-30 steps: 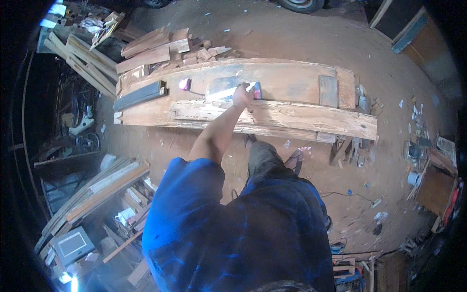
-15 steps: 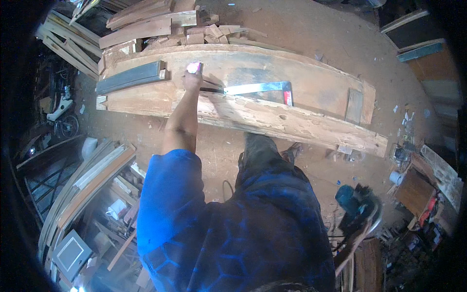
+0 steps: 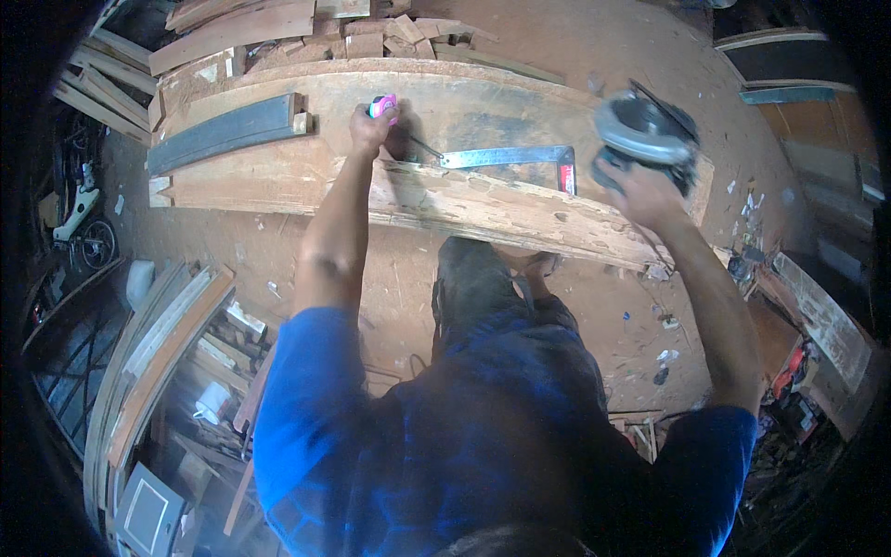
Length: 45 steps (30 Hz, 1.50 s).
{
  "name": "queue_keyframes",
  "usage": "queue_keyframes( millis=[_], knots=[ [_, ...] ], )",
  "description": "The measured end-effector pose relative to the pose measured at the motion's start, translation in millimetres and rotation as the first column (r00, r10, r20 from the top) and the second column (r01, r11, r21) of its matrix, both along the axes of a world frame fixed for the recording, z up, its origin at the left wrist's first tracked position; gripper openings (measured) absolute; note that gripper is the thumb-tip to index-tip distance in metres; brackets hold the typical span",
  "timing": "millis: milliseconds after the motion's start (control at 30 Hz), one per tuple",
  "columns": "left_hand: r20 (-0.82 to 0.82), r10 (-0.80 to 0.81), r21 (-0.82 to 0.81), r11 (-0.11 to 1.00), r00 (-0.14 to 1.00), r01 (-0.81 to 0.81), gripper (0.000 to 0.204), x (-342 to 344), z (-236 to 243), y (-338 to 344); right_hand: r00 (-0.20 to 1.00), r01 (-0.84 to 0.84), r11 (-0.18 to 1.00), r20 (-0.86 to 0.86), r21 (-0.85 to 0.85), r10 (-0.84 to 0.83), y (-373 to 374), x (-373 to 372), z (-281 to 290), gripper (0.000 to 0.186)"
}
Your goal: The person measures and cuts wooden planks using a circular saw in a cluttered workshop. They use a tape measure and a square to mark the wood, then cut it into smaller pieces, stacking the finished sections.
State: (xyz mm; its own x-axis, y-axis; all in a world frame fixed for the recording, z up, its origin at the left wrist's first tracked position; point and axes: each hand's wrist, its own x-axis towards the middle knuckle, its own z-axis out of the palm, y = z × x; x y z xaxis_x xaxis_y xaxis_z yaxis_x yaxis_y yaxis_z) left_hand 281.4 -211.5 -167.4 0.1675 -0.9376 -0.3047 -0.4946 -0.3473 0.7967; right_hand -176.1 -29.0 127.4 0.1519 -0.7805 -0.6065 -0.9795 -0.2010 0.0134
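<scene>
We see the metal square (image 3: 506, 156) lying on the wide plank (image 3: 445, 102), between the left hand (image 3: 371, 130) (holding a tape measure (image 3: 382, 106)) and the right hand (image 3: 645, 195) gripping the circular saw (image 3: 640, 130); a dark bar (image 3: 223, 135) lies further left.

Blurring on circular saw (image 3: 643, 137), hiding its blade; covering most of pink tape measure (image 3: 383, 106) under left hand (image 3: 369, 130).

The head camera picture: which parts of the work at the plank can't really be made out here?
- Circular saw: motion-blurred; its blade cannot be seen, and the right hand covers its handle.
- Pink tape measure: mostly hidden inside the left hand.
- Metal square: any marks on it are too small to tell.
- Plank: any pencil line is too faint to make out.
</scene>
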Motion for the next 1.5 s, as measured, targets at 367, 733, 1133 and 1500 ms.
queue_keyframes(
  millis=[367,733,1133,1500],
  knots=[
    [-0.675,0.099,0.245,0.965,0.731,0.095,0.050,-11.6,152.8,120.6,0.982,0.167,0.986,-0.090,0.019,-0.165,-20.9,105.5,-231.8,0.025],
    [-0.625,-0.252,0.127,0.901,0.739,0.414,0.018,-118.9,205.1,205.7,0.763,0.376,0.833,0.645,-0.406,-0.030,62.6,95.8,-108.7,0.019],
    [0.075,-0.876,-0.165,0.460,0.476,0.873,0.040,-339.1,292.8,253.2,-0.541,0.440,0.564,0.707,0.699,-0.455,176.8,-54.7,-71.3,0.021],
    [0.238,-0.917,-0.219,0.271,0.321,0.937,0.045,-529.9,276.1,275.5,-0.884,0.179,0.442,0.341,0.879,-0.319,211.8,-210.6,-83.7,0.027]
  ],
)
